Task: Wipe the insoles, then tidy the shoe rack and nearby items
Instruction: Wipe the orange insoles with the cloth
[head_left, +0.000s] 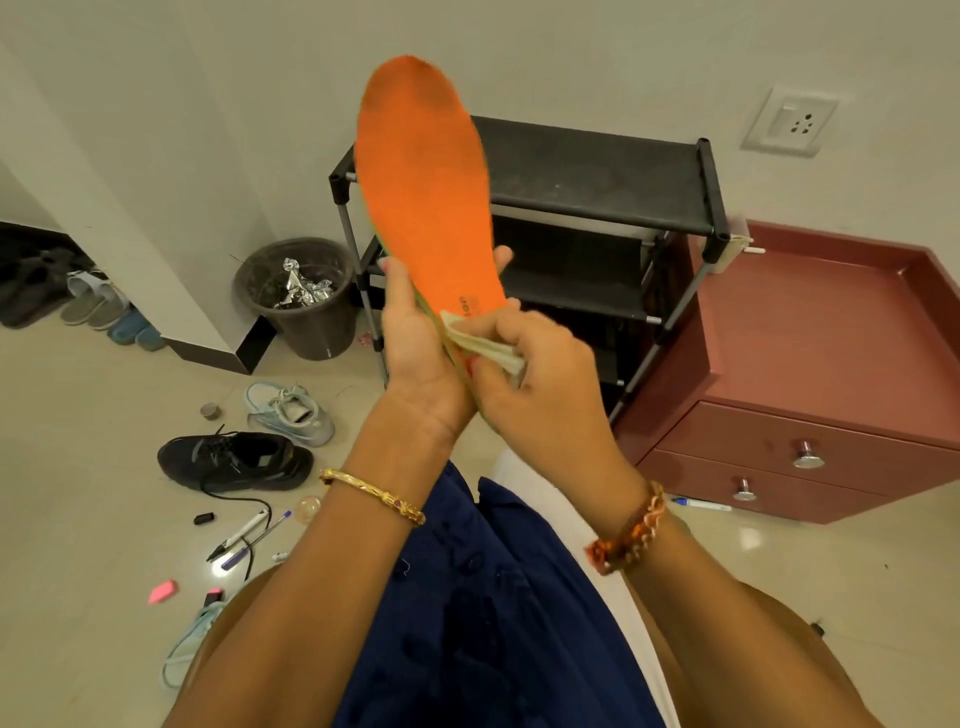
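Here: orange insole upright, toe up; left hand grips heel.

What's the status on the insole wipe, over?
Left hand grips orange insole upright. Right hand pinches cloth at heel. Nothing blocking.

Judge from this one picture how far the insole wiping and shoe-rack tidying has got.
Early. In hand: the left hand holds the orange foam insole while the right hand pinches a pale folded cloth at its heel. Left: the black metal shoe rack shows no shoes; black sneaker, white sneaker and pens lie on the floor.
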